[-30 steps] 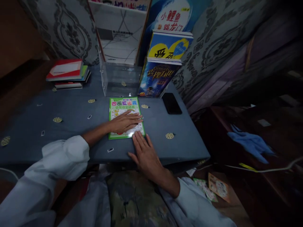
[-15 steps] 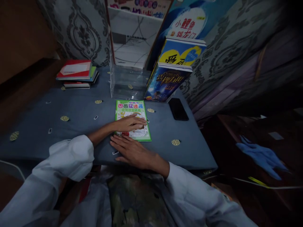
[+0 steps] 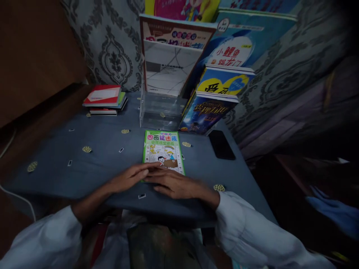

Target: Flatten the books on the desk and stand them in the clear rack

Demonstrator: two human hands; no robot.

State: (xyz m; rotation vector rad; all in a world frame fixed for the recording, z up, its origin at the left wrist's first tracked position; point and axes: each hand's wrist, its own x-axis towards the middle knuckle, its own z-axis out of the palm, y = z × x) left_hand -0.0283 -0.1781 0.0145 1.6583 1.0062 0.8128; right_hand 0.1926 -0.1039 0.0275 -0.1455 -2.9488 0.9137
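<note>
A thin green-bordered picture book (image 3: 165, 147) with Chinese lettering lies flat on the table, its cartoon cover facing up. Across its lower edge rest both hands, their fingertips meeting and overlapping. My left hand (image 3: 133, 177) comes in from the left with fingers stretched out and nothing held. My right hand (image 3: 175, 183) lies palm down, fingers extended over the bottom of the cover and reaching the left fingers. Part of the cover's lower edge is hidden beneath them. Whether either hand presses on the book I cannot tell.
Behind the book stands a clear acrylic rack (image 3: 159, 119) holding several books, including a dark blue one (image 3: 207, 114). To its right lies a black phone (image 3: 222, 145). A small stack of books (image 3: 103, 98) sits at the back left of the cloth-covered table (image 3: 98, 172).
My left hand has slid from the cover's middle down toward its lower edge, uncovering the cartoon. The right hand now meets its fingers. The camera view has tilted up.
</note>
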